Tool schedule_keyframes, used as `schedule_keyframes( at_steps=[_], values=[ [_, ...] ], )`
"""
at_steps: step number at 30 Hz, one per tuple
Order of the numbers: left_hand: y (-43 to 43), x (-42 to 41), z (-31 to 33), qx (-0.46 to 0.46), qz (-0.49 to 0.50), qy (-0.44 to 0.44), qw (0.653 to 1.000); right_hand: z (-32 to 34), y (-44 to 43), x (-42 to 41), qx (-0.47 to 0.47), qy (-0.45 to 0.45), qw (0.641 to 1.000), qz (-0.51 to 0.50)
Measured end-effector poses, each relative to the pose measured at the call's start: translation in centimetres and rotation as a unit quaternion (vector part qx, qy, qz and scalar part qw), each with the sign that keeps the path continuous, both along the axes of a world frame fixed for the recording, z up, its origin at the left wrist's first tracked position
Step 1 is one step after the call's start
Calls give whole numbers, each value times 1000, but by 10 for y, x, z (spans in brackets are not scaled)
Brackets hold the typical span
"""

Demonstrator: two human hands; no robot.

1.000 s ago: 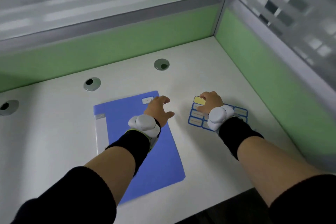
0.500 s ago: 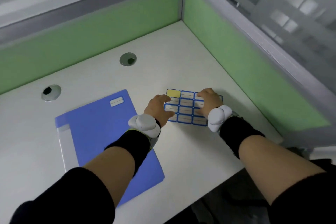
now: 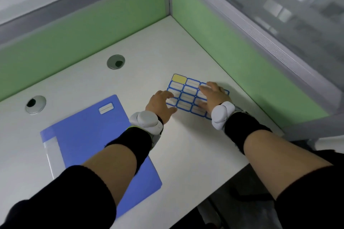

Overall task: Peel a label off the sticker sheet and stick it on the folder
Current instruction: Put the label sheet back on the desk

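A blue folder (image 3: 89, 135) lies flat on the white desk at the left, with one white label (image 3: 106, 108) stuck near its far right corner. The sticker sheet (image 3: 188, 92), a grid of blue-bordered labels with one yellow empty cell (image 3: 179, 78) at its far left corner, lies to the folder's right. My left hand (image 3: 160, 105) rests with its fingertips on the sheet's left edge. My right hand (image 3: 213, 96) lies flat with spread fingers on the sheet's right part, hiding several labels. Neither hand holds a peeled label.
Two round grey cable grommets (image 3: 115, 61) (image 3: 35, 104) are set into the desk behind the folder. Green partition walls (image 3: 223, 33) close off the desk at the back and right. The desk's near edge (image 3: 214, 184) runs close below my forearms.
My left hand has moved off the folder to the sheet's left edge. My right hand has flattened on the sheet. The view has turned right, so the folder appears further left.
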State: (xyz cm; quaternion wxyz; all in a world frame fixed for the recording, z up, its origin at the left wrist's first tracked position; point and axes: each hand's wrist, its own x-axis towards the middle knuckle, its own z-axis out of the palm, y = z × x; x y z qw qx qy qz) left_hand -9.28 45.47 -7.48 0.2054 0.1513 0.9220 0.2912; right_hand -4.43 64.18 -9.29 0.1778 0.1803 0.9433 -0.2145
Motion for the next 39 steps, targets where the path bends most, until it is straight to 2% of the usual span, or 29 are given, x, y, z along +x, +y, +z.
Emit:
schedule_keyframes(
  at_steps=[7, 19, 29, 32, 39],
  values=[
    [31, -11, -6, 6, -17, 6, 1000, -5, 20, -7, 57, 29, 995, -74],
    [61, -19, -10, 14, -36, 22, 999, -1, 36, -10, 123, 22, 986, -106],
    [49, -22, 3, 19, -12, 25, 999, 19, 32, -15, 129, -7, 987, -95],
    [38, -25, 14, 29, 10, 39, 999, 31, 21, -27, 82, 16, 992, -99],
    [-6, -36, 59, 47, 61, 74, 994, 72, -28, -61, 66, 63, 994, -54]
  ],
)
